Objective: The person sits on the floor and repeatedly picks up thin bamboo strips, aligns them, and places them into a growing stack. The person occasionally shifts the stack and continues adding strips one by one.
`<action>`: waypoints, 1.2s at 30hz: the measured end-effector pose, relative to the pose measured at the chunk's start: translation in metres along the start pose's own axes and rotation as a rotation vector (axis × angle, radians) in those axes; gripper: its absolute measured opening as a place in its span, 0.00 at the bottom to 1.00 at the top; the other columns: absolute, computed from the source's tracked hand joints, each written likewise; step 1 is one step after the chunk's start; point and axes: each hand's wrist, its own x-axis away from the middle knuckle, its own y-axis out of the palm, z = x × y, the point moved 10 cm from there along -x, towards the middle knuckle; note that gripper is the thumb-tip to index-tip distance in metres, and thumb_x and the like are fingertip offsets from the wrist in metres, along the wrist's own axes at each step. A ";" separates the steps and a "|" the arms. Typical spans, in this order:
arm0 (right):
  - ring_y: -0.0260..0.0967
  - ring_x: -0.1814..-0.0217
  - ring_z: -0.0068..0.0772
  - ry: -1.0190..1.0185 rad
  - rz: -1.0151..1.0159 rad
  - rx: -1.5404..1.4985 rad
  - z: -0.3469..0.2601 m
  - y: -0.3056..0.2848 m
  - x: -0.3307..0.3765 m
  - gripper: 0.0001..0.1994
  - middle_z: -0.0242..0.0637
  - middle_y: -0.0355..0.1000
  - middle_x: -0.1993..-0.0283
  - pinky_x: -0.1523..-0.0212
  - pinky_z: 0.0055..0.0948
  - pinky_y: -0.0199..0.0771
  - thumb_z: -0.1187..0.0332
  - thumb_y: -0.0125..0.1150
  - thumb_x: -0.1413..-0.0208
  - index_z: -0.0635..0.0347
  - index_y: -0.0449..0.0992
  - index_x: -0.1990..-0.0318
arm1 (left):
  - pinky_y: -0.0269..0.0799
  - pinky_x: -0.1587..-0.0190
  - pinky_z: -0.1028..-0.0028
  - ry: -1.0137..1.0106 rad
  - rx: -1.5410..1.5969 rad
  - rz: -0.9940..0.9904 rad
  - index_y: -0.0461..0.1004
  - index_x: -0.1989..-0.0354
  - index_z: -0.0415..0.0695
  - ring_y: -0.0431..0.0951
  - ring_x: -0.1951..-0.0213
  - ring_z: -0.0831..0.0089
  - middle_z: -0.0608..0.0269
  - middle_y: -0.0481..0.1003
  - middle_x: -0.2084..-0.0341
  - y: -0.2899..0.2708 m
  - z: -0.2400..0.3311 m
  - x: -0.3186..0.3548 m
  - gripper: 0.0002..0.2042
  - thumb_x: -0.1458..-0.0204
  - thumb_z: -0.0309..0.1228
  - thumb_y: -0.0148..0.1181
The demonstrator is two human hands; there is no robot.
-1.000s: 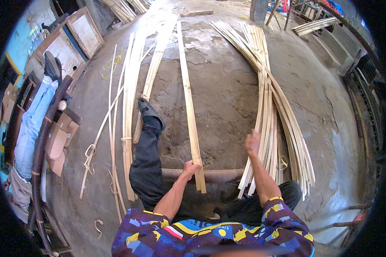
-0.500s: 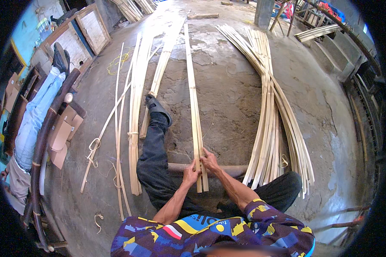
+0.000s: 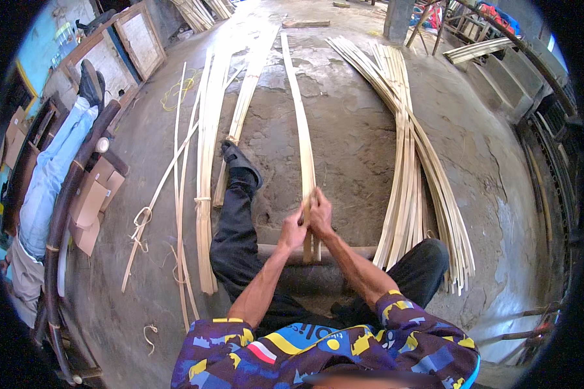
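My left hand (image 3: 293, 228) is closed around long, pale bamboo strips (image 3: 304, 129) in front of me. My right hand (image 3: 320, 214) grips the same strips slightly farther along, close beside the left. The strips reach away over the floor, and their near ends stick out below my hands, above a brown pole (image 3: 357, 253) lying crosswise between my legs. How many strips are inside my fingers is hidden.
A large fanned pile of bamboo strips (image 3: 405, 162) lies to the right. Tied strips (image 3: 204, 162) lie left, beside my outstretched sandalled foot (image 3: 241, 165). Farther left are a cardboard box (image 3: 92, 204), a dark pole (image 3: 63, 214) and another person's jeans-clad legs (image 3: 50, 165).
Both hands have moved forward with the strips, from near the pole to beyond it. The strips' near ends have shifted away from me, and the strips now look more overlapped.
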 end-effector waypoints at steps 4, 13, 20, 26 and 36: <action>0.65 0.70 0.28 -0.062 0.040 0.072 -0.026 -0.010 -0.050 0.20 0.41 0.69 0.69 0.69 0.25 0.66 0.75 0.48 0.55 0.65 0.62 0.51 | 0.70 0.72 0.75 -0.046 0.053 -0.028 0.52 0.46 0.39 0.73 0.73 0.72 0.52 0.72 0.72 -0.004 0.021 -0.040 0.26 0.57 0.18 0.49; 0.59 0.84 0.17 0.510 -0.017 -0.110 0.085 -0.037 -0.013 0.13 0.30 0.65 0.79 0.84 0.17 0.59 0.77 0.49 0.57 0.63 0.69 0.60 | 0.66 0.82 0.78 -0.491 0.432 0.061 0.56 0.49 0.41 0.67 0.84 0.78 0.64 0.66 0.84 0.064 -0.083 0.039 0.21 0.55 0.18 0.39; 0.54 0.86 0.14 -0.035 0.197 -0.231 -0.058 -0.077 -0.052 0.05 0.27 0.60 0.84 0.86 0.16 0.54 0.73 0.47 0.55 0.63 0.70 0.73 | 0.64 0.83 0.77 -0.575 0.381 0.007 0.57 0.53 0.41 0.66 0.85 0.78 0.65 0.65 0.86 0.106 -0.096 0.102 0.17 0.54 0.22 0.36; 0.57 0.85 0.16 0.141 0.004 -0.069 -0.013 -0.074 -0.050 0.05 0.28 0.62 0.85 0.85 0.18 0.57 0.73 0.49 0.56 0.64 0.69 0.78 | 0.64 0.82 0.75 -0.504 0.308 0.015 0.59 0.55 0.41 0.67 0.85 0.74 0.62 0.66 0.87 0.095 -0.089 0.072 0.16 0.55 0.23 0.37; 0.62 0.81 0.24 0.544 -0.187 -0.448 0.086 -0.046 0.011 0.22 0.35 0.67 0.73 0.81 0.23 0.64 0.72 0.50 0.53 0.62 0.58 0.48 | 0.62 0.82 0.72 -0.015 0.133 0.336 0.59 0.55 0.35 0.66 0.85 0.73 0.62 0.64 0.89 0.005 -0.001 -0.006 0.17 0.56 0.25 0.38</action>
